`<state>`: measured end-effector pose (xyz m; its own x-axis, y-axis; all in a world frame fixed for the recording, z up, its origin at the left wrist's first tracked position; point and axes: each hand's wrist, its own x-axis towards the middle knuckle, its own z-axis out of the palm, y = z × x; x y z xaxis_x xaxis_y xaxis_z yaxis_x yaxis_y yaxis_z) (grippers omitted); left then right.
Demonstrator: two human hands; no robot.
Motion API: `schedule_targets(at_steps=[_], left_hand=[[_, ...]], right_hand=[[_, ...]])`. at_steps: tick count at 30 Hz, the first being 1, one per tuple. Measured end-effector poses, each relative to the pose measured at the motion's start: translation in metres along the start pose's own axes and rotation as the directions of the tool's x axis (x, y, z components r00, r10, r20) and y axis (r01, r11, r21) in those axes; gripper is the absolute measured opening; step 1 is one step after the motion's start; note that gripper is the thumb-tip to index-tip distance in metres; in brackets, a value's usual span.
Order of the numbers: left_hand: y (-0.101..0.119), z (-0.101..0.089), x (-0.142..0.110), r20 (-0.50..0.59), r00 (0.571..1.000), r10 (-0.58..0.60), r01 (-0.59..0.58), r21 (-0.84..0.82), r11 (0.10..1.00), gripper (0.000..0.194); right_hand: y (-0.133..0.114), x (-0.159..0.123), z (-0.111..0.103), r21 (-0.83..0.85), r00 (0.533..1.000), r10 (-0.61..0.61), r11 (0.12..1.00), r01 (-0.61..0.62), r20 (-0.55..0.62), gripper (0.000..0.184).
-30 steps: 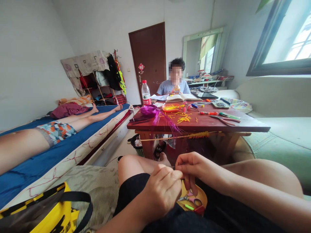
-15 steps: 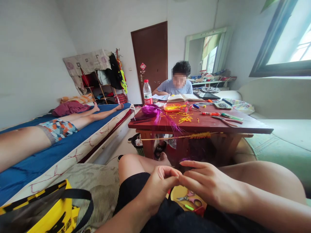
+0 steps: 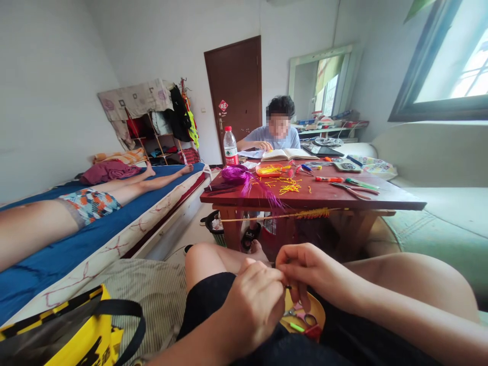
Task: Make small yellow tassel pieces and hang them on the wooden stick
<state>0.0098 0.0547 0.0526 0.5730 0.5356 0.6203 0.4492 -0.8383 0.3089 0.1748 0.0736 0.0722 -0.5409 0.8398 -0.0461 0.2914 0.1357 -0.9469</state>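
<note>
My left hand (image 3: 256, 297) is curled closed above my lap, the back of it toward me. Touching it at the fingertips is my right hand (image 3: 310, 267), its thumb and fingers pinched together. Whatever lies between the fingers is too small or hidden to make out. Just below them, a yellow tray (image 3: 321, 311) rests in my lap, partly covered by my hands. Small scissors (image 3: 309, 319) with pink handles lie in it, beside a bright green stick-like item (image 3: 297, 328) and a red object (image 3: 313, 333).
On the red table (image 3: 392, 201) ahead are purple threads (image 3: 238, 175), yellow twisted pieces (image 3: 290, 188), pliers (image 3: 354, 190), and a bottle (image 3: 231, 147). A stick (image 3: 259, 218) with yellow tufts is at its near edge. Across sits a person (image 3: 272, 136) with an open book. Someone lies on the bed at left.
My left hand has rolled over and curled tighter. My right hand has turned, its stretched fingers now bent into a pinch. The person across has brought a hand onto the papers.
</note>
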Motion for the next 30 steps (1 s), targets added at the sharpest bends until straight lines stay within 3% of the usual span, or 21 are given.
schedule_targets(at_steps=[1,2,3,4,5,6,7,8,10,12,13,15,17,18,19,20,22,25,27,30], left_hand=[[0.001,0.0,0.003,0.054,0.978,-0.201,0.207,-0.195,0.959,0.015],[0.002,0.0,0.006,0.142,0.907,-0.397,0.42,-0.394,0.818,0.013],[0.002,0.0,0.008,0.261,0.801,-0.539,0.582,-0.553,0.596,0.011],[0.002,0.001,0.009,0.385,0.691,-0.612,0.671,-0.654,0.348,0.011],[0.001,0.002,0.01,0.486,0.606,-0.63,0.698,-0.705,0.128,0.013],[0.0,0.004,0.01,0.556,0.55,-0.623,0.688,-0.724,-0.04,0.016],[-0.001,0.005,0.009,0.604,0.517,-0.606,0.668,-0.728,-0.156,0.017],[-0.002,0.007,0.008,0.634,0.499,-0.591,0.649,-0.725,-0.23,0.018],[-0.002,0.009,0.007,0.641,0.488,-0.592,0.625,-0.73,-0.276,0.017],[0.0,0.01,0.006,0.589,0.524,-0.615,0.622,-0.758,-0.195,0.015],[0.002,0.01,0.005,0.543,0.564,-0.622,0.629,-0.77,-0.101,0.014],[0.007,0.009,0.005,0.39,0.674,-0.627,0.619,-0.762,0.191,0.014],[0.011,0.008,0.003,0.193,0.791,-0.58,0.549,-0.642,0.535,0.015],[0.012,0.008,0.001,0.091,0.844,-0.528,0.488,-0.538,0.687,0.014],[0.012,0.009,-0.001,-0.002,0.892,-0.452,0.411,-0.414,0.813,0.014],[0.011,0.01,-0.004,-0.078,0.935,-0.347,0.313,-0.283,0.907,0.014],[0.008,0.01,-0.008,-0.139,0.987,-0.08,0.074,-0.046,0.996,0.014],[0.001,0.007,-0.01,-0.065,0.971,0.23,-0.219,0.148,0.964,0.014],[-0.001,0.003,-0.009,-0.002,0.95,0.313,-0.307,0.203,0.93,0.013],[-0.003,0.0,-0.008,0.034,0.945,0.324,-0.323,0.237,0.916,0.011]], right_hand=[[-0.001,-0.004,-0.001,-0.19,0.988,-0.151,0.972,0.142,-0.033,0.017],[-0.002,-0.008,-0.002,-0.406,0.939,-0.343,0.858,0.314,0.0,0.014],[-0.002,-0.011,-0.003,-0.598,0.848,-0.519,0.647,0.473,0.108,0.016],[0.0,-0.014,-0.004,-0.716,0.731,-0.633,0.385,0.582,0.255,0.019],[0.002,-0.017,-0.005,-0.762,0.62,-0.68,0.14,0.632,0.39,0.021],[0.004,-0.019,-0.006,-0.772,0.542,-0.691,-0.036,0.635,0.478,0.022],[0.007,-0.019,-0.006,-0.777,0.504,-0.689,-0.138,0.614,0.521,0.022],[0.009,-0.02,-0.006,-0.788,0.495,-0.691,-0.179,0.59,0.527,0.021],[0.013,-0.02,-0.005,-0.796,0.508,-0.7,-0.144,0.587,0.502,0.022],[0.014,-0.019,-0.003,-0.789,0.559,-0.711,0.01,0.614,0.427,0.026],[0.014,-0.018,-0.001,-0.776,0.598,-0.716,0.127,0.618,0.36,0.027],[0.012,-0.017,0.003,-0.703,0.739,-0.655,0.451,0.551,0.159,0.028],[0.011,-0.014,0.007,-0.479,0.899,-0.436,0.798,0.367,-0.038,0.025],[0.01,-0.013,0.009,-0.307,0.953,-0.291,0.918,0.252,-0.088,0.023],[0.011,-0.011,0.01,-0.122,0.983,-0.157,0.982,0.145,-0.098,0.022],[0.011,-0.009,0.011,0.05,0.995,-0.063,0.997,0.067,-0.078,0.022],[0.013,-0.006,0.011,0.285,0.999,0.035,0.958,-0.03,-0.012,0.027],[0.014,-0.002,0.01,0.428,0.991,0.116,0.893,-0.136,0.074,0.03],[0.013,0.0,0.01,0.474,0.983,0.154,0.861,-0.185,0.104,0.027],[0.012,0.001,0.009,0.497,0.975,0.183,0.839,-0.22,0.122,0.025]])
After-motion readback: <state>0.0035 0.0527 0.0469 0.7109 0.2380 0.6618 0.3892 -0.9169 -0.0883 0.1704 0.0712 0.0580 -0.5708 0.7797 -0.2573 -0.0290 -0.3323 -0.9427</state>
